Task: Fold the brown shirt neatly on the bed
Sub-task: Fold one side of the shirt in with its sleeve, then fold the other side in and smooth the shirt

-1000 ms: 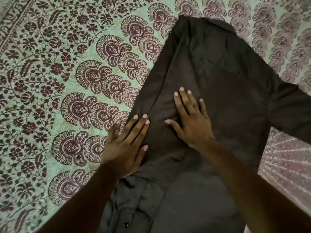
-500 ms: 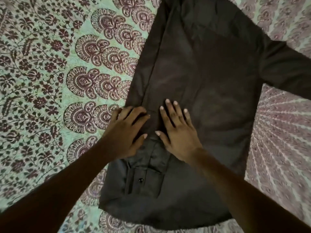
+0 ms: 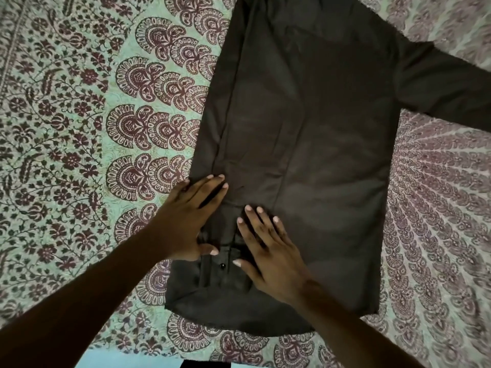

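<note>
Open bedspread [image 3: 66, 155] around flat shirt [image 3: 305, 128]

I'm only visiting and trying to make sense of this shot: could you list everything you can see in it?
Brown shirt: one, dark brown, flat on the bed, one side folded inward.
Spread sleeve: one, dark brown, stretched out to the right over the sheet.
Button: one, black, on the folded cuff between the two thumbs.
Bedsheet: one, pale green with maroon print, under the shirt.
Left hand: one, pressing flat on the shirt's folded edge.
Right hand: one, pressing flat on the shirt beside the button.
</note>
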The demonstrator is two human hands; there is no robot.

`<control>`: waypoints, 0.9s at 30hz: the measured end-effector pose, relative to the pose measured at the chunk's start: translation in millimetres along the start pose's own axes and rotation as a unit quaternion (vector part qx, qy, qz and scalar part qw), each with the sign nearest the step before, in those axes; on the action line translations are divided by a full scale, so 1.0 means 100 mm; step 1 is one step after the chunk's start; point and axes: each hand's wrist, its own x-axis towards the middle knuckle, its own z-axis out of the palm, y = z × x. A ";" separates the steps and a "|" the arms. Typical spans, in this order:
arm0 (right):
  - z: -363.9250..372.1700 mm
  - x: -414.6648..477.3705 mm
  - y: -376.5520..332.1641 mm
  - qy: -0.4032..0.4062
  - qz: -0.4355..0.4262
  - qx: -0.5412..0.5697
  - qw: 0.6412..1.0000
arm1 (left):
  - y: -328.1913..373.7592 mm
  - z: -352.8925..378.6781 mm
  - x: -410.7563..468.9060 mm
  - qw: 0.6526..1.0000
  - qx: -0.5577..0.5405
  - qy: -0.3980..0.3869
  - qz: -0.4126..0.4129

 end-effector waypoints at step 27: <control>-1.66 -1.14 4.51 0.442 0.474 0.341 0.681 | 3.72 -1.23 4.57 0.999 -0.023 -0.043 -0.008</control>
